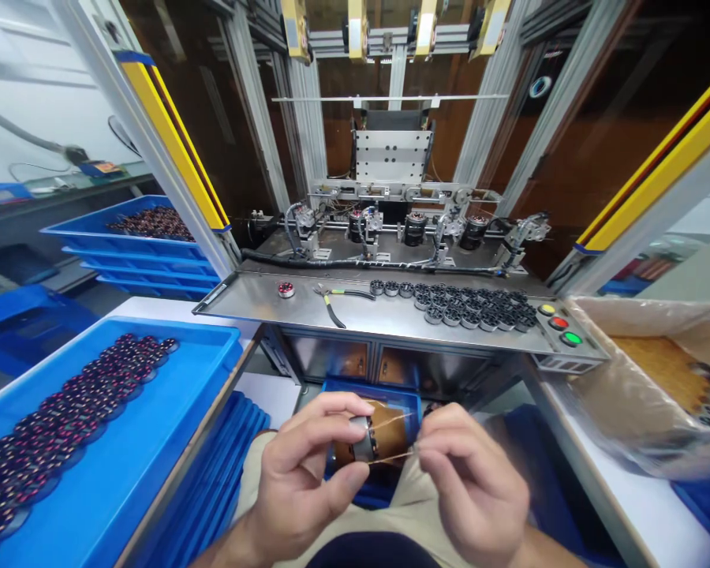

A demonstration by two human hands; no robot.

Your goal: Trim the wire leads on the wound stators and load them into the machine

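My left hand (pixel 316 465) grips a small round motor part (pixel 364 439) with a silvery side and a dark slotted face turned to the right. Thin copper wires (pixel 394 458) run from it toward my right hand (pixel 473 477), whose thumb and fingertips pinch the wire ends. Both hands are in front of my lap, below the metal work surface (pixel 254 304). On that surface lie side cutters (pixel 332 306) with green and black handles, beside a single motor part with a red top (pixel 285 290).
Several black slotted rings (pixel 473 306) stand in rows on the right. Beyond them is a machine with winding fixtures (pixel 414 229). A control box (pixel 571 339) has coloured buttons. A blue tray (pixel 213 347) of wound parts sits left; a lined cardboard box (pixel 592 394) is right.
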